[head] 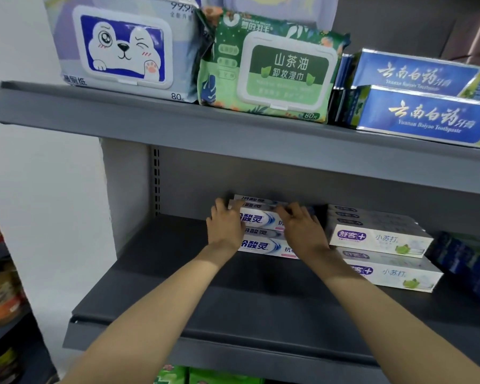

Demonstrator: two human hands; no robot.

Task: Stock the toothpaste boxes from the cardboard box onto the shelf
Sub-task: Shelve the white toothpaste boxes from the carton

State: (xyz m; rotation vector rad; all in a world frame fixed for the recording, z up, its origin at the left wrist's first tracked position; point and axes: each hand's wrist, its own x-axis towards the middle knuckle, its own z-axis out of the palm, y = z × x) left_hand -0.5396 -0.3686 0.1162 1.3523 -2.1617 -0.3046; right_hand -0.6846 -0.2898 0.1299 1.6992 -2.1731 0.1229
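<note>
White toothpaste boxes (pixel 261 218) with blue lettering lie flat, stacked two high in rows toward the back of the dark grey shelf (pixel 233 309), long sides facing front

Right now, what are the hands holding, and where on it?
Both hold the upper white toothpaste box on the stack: left hand at its left end, right hand over its right part. Fingertip contact is partly hidden.

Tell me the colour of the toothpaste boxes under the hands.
White with blue lettering, on the toothpaste boxes; head view.
</note>
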